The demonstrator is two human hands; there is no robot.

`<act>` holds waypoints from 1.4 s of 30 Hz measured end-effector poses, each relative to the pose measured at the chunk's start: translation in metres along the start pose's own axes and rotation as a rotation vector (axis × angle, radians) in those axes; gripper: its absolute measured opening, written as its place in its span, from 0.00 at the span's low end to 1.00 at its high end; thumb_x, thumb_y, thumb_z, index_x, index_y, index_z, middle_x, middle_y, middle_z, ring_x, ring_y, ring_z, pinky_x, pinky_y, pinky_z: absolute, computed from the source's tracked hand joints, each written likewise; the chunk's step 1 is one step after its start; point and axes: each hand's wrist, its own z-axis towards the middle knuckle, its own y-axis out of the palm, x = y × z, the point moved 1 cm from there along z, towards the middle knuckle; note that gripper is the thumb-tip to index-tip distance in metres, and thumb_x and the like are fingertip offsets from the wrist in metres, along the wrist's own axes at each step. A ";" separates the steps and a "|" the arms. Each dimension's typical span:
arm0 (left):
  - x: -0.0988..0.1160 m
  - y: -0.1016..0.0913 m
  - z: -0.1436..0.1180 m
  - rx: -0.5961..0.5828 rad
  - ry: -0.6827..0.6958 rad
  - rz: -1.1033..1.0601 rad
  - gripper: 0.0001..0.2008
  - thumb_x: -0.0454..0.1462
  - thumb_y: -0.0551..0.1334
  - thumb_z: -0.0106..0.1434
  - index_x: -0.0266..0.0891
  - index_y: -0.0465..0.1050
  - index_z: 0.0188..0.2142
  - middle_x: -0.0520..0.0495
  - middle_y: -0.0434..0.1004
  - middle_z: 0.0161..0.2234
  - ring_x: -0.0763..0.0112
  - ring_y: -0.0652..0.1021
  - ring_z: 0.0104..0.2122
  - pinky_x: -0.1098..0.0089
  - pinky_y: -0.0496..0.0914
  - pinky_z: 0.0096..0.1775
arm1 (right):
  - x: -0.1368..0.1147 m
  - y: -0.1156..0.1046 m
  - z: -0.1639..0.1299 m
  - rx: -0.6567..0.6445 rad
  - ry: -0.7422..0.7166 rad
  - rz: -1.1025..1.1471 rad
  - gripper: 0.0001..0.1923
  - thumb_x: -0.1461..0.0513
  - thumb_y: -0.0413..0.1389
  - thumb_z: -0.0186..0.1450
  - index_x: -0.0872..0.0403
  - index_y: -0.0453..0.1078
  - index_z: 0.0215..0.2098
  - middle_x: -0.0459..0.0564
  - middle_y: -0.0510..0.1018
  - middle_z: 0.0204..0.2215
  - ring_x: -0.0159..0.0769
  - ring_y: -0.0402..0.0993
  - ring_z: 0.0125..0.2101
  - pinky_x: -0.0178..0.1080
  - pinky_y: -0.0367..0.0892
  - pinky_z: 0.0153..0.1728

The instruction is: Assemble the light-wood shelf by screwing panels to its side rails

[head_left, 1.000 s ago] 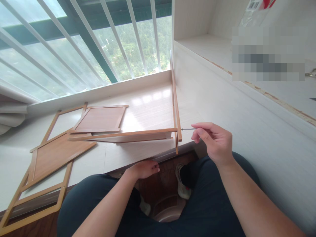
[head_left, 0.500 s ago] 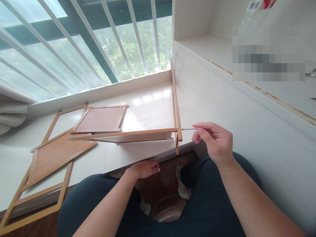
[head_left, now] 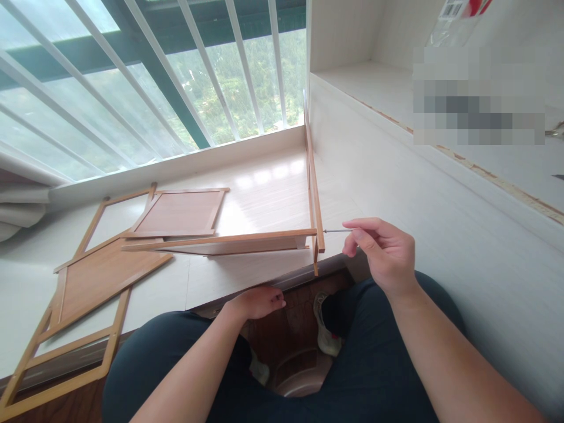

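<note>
Several flat wooden pieces are laid out on the pale counter (head_left: 247, 200) below a barred window (head_left: 145, 76). At the far left, an open frame (head_left: 61, 358) of thin wooden strips is seen lying flat and running over the counter's near edge. Partly on top of it a brown panel (head_left: 99, 276) is set at a slant, and just beyond that a second framed panel (head_left: 178, 212) lies flat, nearer the window.

Toward the middle, a long shelf board (head_left: 229, 242) is held edge-on, its left end resting over the flat panels and its right end butted against an upright side rail (head_left: 314, 194), which is stood against the white cabinet side (head_left: 396, 194).

Below the counter's edge the left hand (head_left: 258, 302) is seen, its fingers curled under the lip of the counter; what they are pressed against cannot be told.

To the right of the rail, a thin metal screw (head_left: 337, 231) is held level, with its tip touching the outer face of the rail where the shelf board meets it. The screw's other end is pinched between thumb and forefinger of the right hand (head_left: 383, 255), the remaining fingers being folded loosely beneath. Dark trousers and a light shoe (head_left: 325, 329) are visible at the bottom.
</note>
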 end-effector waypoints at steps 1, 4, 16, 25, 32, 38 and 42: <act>0.000 0.000 0.000 0.000 0.000 0.001 0.24 0.52 0.53 0.72 0.44 0.81 0.53 0.40 0.85 0.50 0.50 0.82 0.48 0.60 0.72 0.48 | 0.000 0.000 0.000 -0.004 0.002 0.005 0.08 0.58 0.63 0.73 0.50 0.84 0.46 0.46 0.80 0.23 0.35 0.77 0.24 0.39 0.74 0.29; 0.000 0.000 0.000 0.001 0.001 0.003 0.25 0.53 0.53 0.72 0.44 0.81 0.53 0.40 0.85 0.50 0.51 0.82 0.47 0.60 0.72 0.48 | 0.000 0.000 0.000 -0.009 -0.007 0.020 0.08 0.59 0.63 0.73 0.49 0.84 0.47 0.45 0.81 0.23 0.34 0.76 0.24 0.38 0.74 0.29; 0.001 0.000 -0.001 0.006 -0.001 0.012 0.25 0.53 0.53 0.72 0.44 0.81 0.52 0.41 0.85 0.49 0.53 0.82 0.46 0.62 0.72 0.47 | 0.000 0.000 0.002 -0.013 -0.004 0.060 0.08 0.60 0.63 0.72 0.49 0.85 0.46 0.45 0.81 0.23 0.34 0.76 0.24 0.38 0.74 0.28; 0.005 -0.003 -0.003 -0.003 -0.004 0.015 0.25 0.52 0.52 0.72 0.44 0.81 0.53 0.40 0.85 0.50 0.51 0.82 0.47 0.61 0.72 0.48 | 0.004 0.000 0.002 -0.027 0.028 0.095 0.09 0.58 0.63 0.72 0.50 0.84 0.46 0.46 0.81 0.22 0.35 0.76 0.23 0.39 0.74 0.28; 0.006 -0.003 -0.004 -0.012 -0.003 0.012 0.24 0.52 0.52 0.72 0.44 0.81 0.53 0.40 0.85 0.51 0.50 0.82 0.49 0.60 0.72 0.49 | 0.003 0.001 0.003 -0.039 0.063 0.150 0.09 0.57 0.64 0.72 0.51 0.84 0.45 0.46 0.81 0.21 0.35 0.75 0.22 0.39 0.74 0.26; 0.005 -0.003 -0.004 -0.007 -0.006 0.005 0.25 0.52 0.53 0.72 0.44 0.81 0.53 0.40 0.85 0.51 0.50 0.82 0.49 0.59 0.72 0.49 | 0.002 0.001 0.004 -0.069 0.056 0.195 0.08 0.60 0.62 0.73 0.49 0.84 0.47 0.45 0.81 0.21 0.33 0.75 0.22 0.37 0.74 0.28; 0.005 -0.003 -0.004 -0.004 -0.010 0.005 0.25 0.53 0.52 0.72 0.44 0.81 0.53 0.39 0.85 0.51 0.49 0.82 0.49 0.59 0.72 0.49 | 0.002 0.001 0.004 -0.080 0.053 0.210 0.09 0.61 0.62 0.73 0.49 0.85 0.47 0.45 0.81 0.22 0.33 0.75 0.22 0.37 0.73 0.28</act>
